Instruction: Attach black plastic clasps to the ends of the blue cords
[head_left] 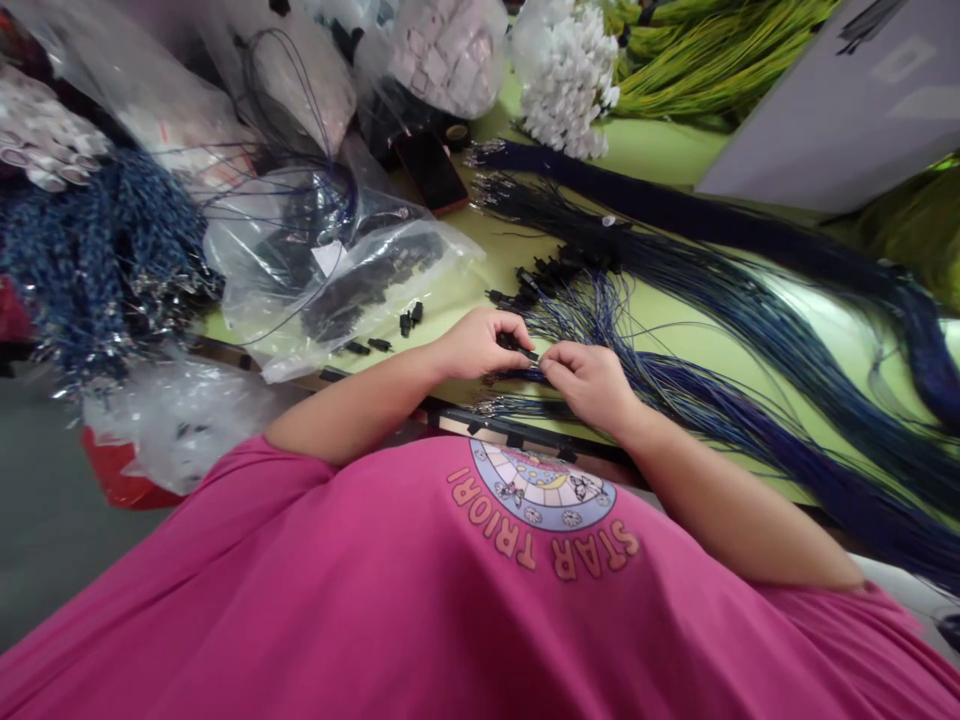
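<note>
My left hand is closed on a small black connector housing near the table's front edge. Close beside it, my right hand pinches a thin wire at the connector's end; how far the wire sits inside is too small to tell. Behind the hands lies a cluster of black connectors with blue wires attached. More loose black connectors rest left of my left hand. A bundle of dark blue wires runs off to the right under my right forearm.
A clear plastic bag of black parts lies at the left. Behind it is a phone. Long wire bundles stretch across the green table. White connectors and yellow-green wires are at the back. Blue twisted wires hang far left.
</note>
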